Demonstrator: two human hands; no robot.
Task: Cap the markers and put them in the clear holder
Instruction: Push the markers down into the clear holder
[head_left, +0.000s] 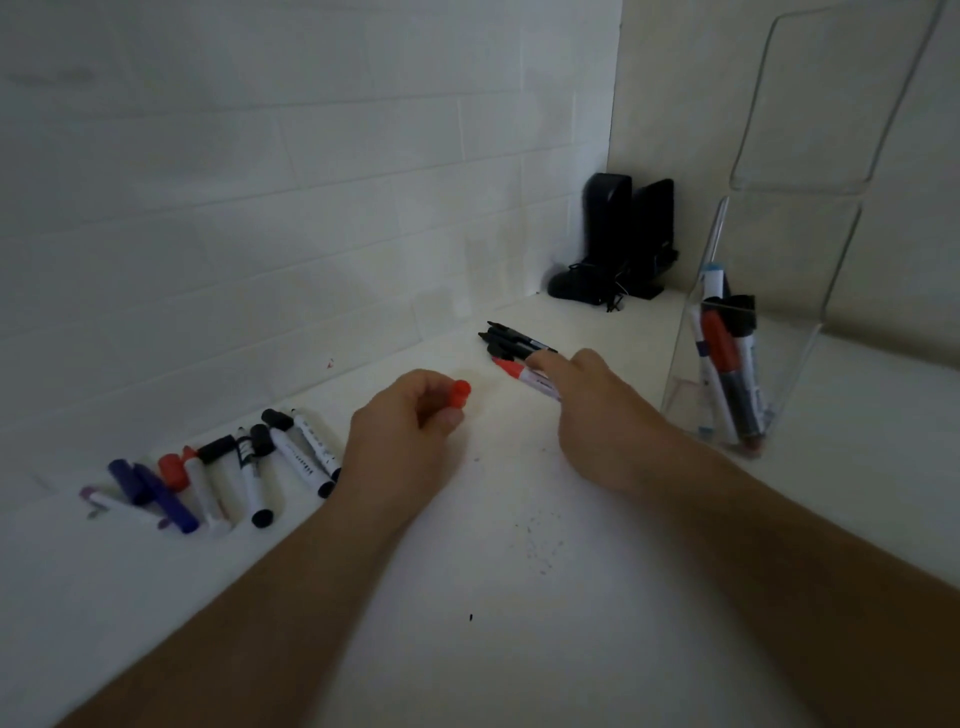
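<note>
On the white tabletop (493, 519), against a white brick-pattern wall (260, 182), the largest item was the clear holder (810, 322), a tall transparent acrylic stand at the right, its back panel rising out of view. Its lower pocket held several capped markers (727, 374) standing tilted: one with a light blue cap uppermost, one red-bodied, one black-capped, and white barrels among them. No print on them could be read.

In the far corner stood two dark upright objects (628, 244); what they were could not be told.

At the left, near the wall, lay a loose row of markers and caps (228, 467): white barrels with black ends, purple pieces, one red cap, black caps. Dark marks ran along two barrels but were too blurred to read.

Between the hands and the corner lay a small cluster of black markers (511, 340), tips pointing left.

The right hand (597, 415) lay palm-down with fingers curled round an uncapped red marker (524, 376); the red tip and collar pointed left, the white barrel ran under the fingers. Dark lettering showed on the barrel, not legible. The marker touched or lay just beside the black cluster; which could not be told.

The left hand (405, 447) pinched a red cap (460, 397) between thumb and curled fingers, the cap projecting toward the red marker's tip, apart from it.

Small dark specks (540, 545) dotted the tabletop near the right forearm.
</note>
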